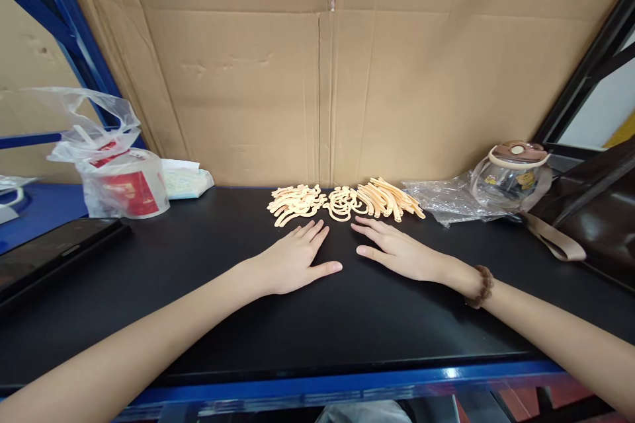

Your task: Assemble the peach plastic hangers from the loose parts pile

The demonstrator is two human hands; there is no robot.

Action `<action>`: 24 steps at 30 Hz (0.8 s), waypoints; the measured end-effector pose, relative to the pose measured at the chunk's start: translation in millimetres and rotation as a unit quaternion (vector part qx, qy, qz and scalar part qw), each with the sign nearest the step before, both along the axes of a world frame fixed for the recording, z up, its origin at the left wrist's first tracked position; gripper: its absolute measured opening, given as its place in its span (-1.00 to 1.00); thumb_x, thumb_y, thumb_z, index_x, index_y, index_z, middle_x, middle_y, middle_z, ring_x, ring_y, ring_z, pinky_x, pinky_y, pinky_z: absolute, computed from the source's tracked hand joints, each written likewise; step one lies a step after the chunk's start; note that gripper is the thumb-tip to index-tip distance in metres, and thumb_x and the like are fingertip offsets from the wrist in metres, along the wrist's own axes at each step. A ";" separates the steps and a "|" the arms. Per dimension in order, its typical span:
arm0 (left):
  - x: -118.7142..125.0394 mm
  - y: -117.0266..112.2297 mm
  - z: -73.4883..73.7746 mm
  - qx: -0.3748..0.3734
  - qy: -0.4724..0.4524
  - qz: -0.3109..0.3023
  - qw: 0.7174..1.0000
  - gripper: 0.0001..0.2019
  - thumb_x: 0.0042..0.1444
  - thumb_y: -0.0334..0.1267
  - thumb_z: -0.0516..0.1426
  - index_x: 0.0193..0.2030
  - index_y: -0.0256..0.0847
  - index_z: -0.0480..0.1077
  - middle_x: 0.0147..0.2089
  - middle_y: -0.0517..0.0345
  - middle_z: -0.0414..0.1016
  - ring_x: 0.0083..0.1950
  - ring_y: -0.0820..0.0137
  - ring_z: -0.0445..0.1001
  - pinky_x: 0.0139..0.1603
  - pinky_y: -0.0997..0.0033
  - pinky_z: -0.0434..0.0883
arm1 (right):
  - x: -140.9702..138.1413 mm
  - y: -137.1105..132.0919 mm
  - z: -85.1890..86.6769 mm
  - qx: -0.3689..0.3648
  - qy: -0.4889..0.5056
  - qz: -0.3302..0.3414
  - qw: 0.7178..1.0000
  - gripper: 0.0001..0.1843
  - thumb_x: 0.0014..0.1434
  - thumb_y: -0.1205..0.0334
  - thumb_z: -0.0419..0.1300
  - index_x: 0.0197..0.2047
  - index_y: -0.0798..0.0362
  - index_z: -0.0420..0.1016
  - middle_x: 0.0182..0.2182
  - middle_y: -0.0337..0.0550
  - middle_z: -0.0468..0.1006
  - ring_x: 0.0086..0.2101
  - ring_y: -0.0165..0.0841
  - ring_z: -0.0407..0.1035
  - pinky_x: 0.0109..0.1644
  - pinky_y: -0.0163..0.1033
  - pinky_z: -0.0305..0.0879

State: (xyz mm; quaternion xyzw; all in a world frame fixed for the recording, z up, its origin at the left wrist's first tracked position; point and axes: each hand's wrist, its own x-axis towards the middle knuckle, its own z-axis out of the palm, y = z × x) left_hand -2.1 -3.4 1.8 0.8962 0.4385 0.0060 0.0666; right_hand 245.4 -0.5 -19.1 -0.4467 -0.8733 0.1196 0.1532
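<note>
My left hand (292, 258) lies palm down on the black tabletop (317, 330), fingers stretched and thumb out to the right, holding nothing. Opposite it my right hand (397, 250) rests flat too, with fingers spread and a brown fuzzy band (480, 287) at the wrist. Just beyond the fingertips sit three piles of small pale-orange pieces. The left pile has curved, branching pieces (295, 203). Ring-like or hooked pieces (342, 203) make up the middle pile. On the right, long, slightly bent strips (389, 198) lie bunched together.
A bagged red-and-white tub (131, 185) and a tissue pack (186, 180) stand at the back left, near a dark flat device (59, 248). To the right are clear plastic film (441, 198), a lidded clear bottle (513, 178) and a dark brown bag (600, 211). Cardboard (238, 92) walls the back.
</note>
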 end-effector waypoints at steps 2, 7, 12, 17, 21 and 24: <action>0.1 -0.1 0.6 -0.002 -0.001 0.002 1.000 -0.15 0.19 0.29 -0.24 0.40 -0.38 -0.08 0.44 -0.13 -0.22 0.45 0.10 -0.25 0.38 0.13 -0.16 | -0.2 3.6 1.6 0.038 0.048 0.002 0.998 -0.41 0.30 -0.14 -0.12 0.21 0.04 0.32 0.23 -0.01 0.26 0.23 -0.17 0.11 0.30 -0.02 0.03; 0.9 -1.5 3.0 -0.012 0.011 0.006 1.000 -0.12 0.19 0.30 -0.25 0.40 -0.41 -0.11 0.44 -0.13 -0.25 0.45 0.10 -0.27 0.39 0.14 -0.18 | 7.2 14.8 4.9 0.073 0.141 -0.049 0.986 -0.67 0.26 -0.01 0.05 -0.33 0.04 0.47 -0.26 -0.14 0.55 -0.26 -0.32 0.42 -0.18 -0.19 0.35; 1.9 -2.2 3.3 -0.010 0.019 0.006 1.000 -0.13 0.19 0.30 -0.27 0.40 -0.42 -0.12 0.44 -0.12 -0.26 0.45 0.11 -0.29 0.39 0.14 -0.18 | 10.9 15.3 8.9 0.086 0.117 -0.066 0.987 -0.56 0.27 -0.04 0.04 -0.54 0.06 0.30 -0.48 -0.24 0.42 -0.46 -0.41 0.28 -0.32 -0.26 0.21; 1.9 -0.3 3.2 -0.009 0.021 0.003 1.000 -0.13 0.19 0.30 -0.27 0.40 -0.41 -0.12 0.44 -0.12 -0.27 0.45 0.11 -0.29 0.39 0.11 -0.17 | 8.0 10.3 16.9 0.098 0.118 -0.020 0.988 -0.58 0.33 0.05 -0.04 -0.51 0.06 0.31 -0.45 -0.21 0.41 -0.41 -0.39 0.29 -0.27 -0.26 0.20; -0.1 -0.8 2.5 -0.015 0.021 0.004 1.000 -0.13 0.19 0.30 -0.25 0.41 -0.40 -0.13 0.44 -0.11 -0.29 0.45 0.11 -0.31 0.39 0.10 -0.18 | 14.2 9.4 21.4 0.092 0.150 -0.025 0.984 -0.63 0.34 0.08 -0.09 -0.38 0.04 0.39 -0.40 -0.19 0.47 -0.35 -0.35 0.36 -0.23 -0.23 0.25; 4.6 -3.1 -1.7 -0.017 0.015 0.026 0.999 -0.14 0.21 0.27 -0.27 0.41 -0.45 -0.16 0.44 -0.15 -0.31 0.45 0.08 -0.32 0.39 0.07 -0.17 | 22.2 10.0 25.3 0.081 0.160 -0.020 0.984 -0.71 0.34 0.10 -0.09 -0.28 0.01 0.37 -0.33 -0.19 0.52 -0.29 -0.33 0.40 -0.18 -0.19 0.29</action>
